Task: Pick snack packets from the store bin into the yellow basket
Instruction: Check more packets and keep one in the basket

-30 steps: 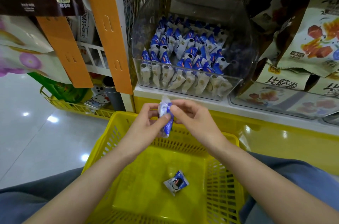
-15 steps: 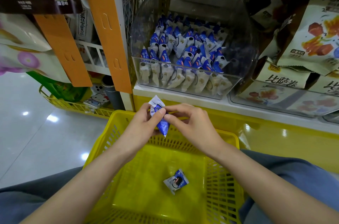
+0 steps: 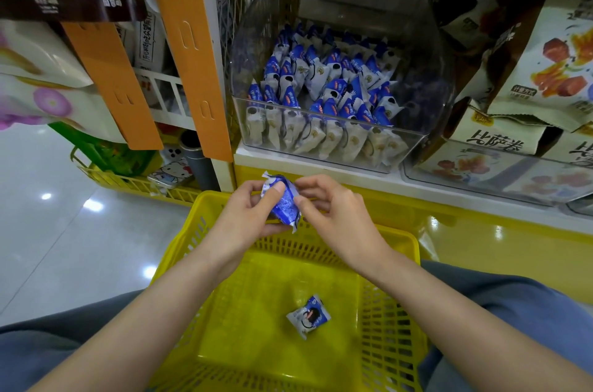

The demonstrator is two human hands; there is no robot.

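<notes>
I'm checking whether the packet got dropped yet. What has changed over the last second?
The held packet tipped its top leftward, turned between left hand and right hand; neither let go. The loose packet in the basket and the bin stayed put.

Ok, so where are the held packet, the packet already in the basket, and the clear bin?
held packet (image 3: 284,204), head view, its blue middle.
packet in the basket (image 3: 308,317), head view, its printed middle.
clear bin (image 3: 430,77), head view, its bare right wall.

The packet (image 3: 284,204) between the hands (image 3: 245,218) has tilted leftward, seemingly showing more blue.
</notes>
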